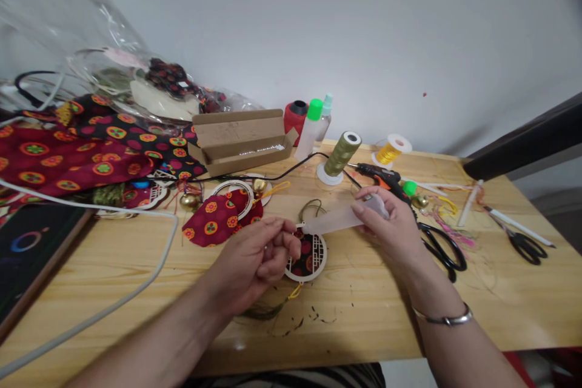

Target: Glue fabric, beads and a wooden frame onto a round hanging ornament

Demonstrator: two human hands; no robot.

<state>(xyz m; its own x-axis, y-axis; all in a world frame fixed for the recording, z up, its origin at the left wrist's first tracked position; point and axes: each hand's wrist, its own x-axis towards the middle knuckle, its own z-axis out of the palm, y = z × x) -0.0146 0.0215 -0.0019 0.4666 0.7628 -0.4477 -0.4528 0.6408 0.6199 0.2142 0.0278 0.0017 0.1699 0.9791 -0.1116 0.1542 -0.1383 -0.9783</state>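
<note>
No txt, nos. or brands can be read. On the dark screen (45, 260) at far L, a ring-shaped graphic (26, 241) in blue & orange is shown. On the cardboard box (245, 162), faint marks are seen, too blurred to be made out.

On my feed I see a wooden table (354, 333); directly on it are a round pendant (307, 262), an open box (245, 160), a green spool (341, 154), a yellow spool (388, 153), a glue gun (385, 179) and scissors (516, 240).
</note>
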